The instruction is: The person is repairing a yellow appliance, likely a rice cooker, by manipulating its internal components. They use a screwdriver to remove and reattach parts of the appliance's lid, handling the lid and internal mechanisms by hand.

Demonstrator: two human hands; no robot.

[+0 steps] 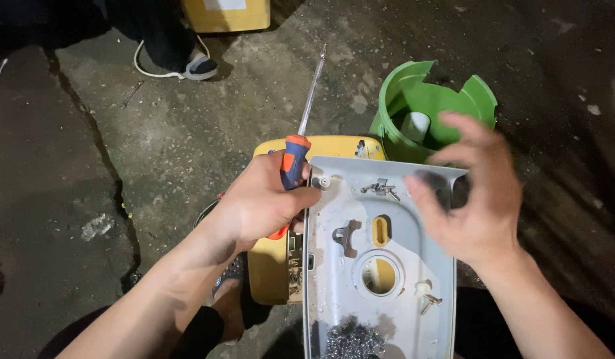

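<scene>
While the left hand (264, 203) gripped an orange-and-blue screwdriver (299, 139) at the grey panel's (334, 279) left edge, the right hand (477, 193) hovered empty, fingers spread, over its far right corner. Loose screws (382, 189) already lay on the panel, suggesting unfastening was well along; the yellow housing (267, 266) beneath remained.

matt grey plastic panel (380, 259), rough concrete floor (188, 119)

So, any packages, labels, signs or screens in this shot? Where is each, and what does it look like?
Box: top edge of the frame, left of centre, on the concrete floor beside a person's sandalled foot; yellow and boxy, only its lower part showing.
Label: on that box's front; a pale rectangle, cropped by the frame edge.
No signs or screens.
</scene>
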